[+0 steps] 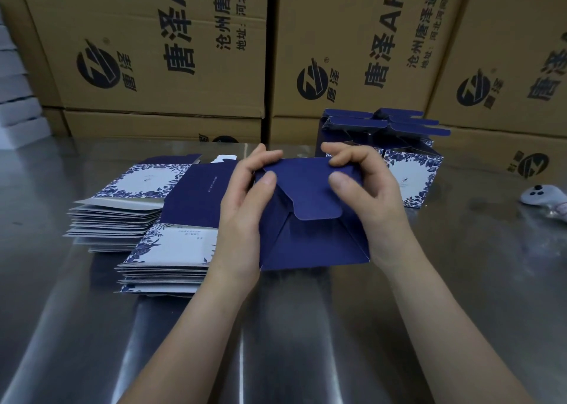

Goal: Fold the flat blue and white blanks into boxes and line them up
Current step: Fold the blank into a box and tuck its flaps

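Though half-folded, box (310, 238) in curled L fingers (266, 156) + R fingers (345, 157).

Lighting: dim, cool, overhead. Streaky glare on steel desk (276, 342). Slight softness; wide-angle bending at edges.

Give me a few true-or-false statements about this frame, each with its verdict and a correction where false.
1. The left hand and right hand both hold the dark blue box. True.
2. The flat blanks are stacked to the right of the hands. False: they are stacked on the left.
3. Folded boxes stand behind the right hand. True.
4. The white controller sits on top of the blanks. False: it lies on the metal table, far right.
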### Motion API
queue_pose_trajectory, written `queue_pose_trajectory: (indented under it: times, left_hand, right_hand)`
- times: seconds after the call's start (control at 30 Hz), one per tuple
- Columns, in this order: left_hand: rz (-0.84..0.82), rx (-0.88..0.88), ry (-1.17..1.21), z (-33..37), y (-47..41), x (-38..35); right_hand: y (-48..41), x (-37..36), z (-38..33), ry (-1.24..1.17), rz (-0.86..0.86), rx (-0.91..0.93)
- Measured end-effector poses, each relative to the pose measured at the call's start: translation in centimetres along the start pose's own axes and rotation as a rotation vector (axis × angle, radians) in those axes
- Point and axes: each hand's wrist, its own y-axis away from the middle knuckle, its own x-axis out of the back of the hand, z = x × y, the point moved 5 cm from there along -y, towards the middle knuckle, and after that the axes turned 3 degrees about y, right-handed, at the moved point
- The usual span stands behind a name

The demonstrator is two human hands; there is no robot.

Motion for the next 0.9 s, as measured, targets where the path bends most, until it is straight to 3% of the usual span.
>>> queue_pose_trajectory:
  times: [0.3, 0.9]
  left_hand:
    - [-0.035, -0.072, -0.072, -0.23, -0.04, 0.12]
    - [0.062, -0.071, -0.209, -0.54, 0.06, 0.42]
  right_hand:
    - [-0.06, 0.26, 0.28, 0.211, -0.218, 0.007]
    - [-0.12, -0.32, 0.23, 0.403, -0.079, 0.107]
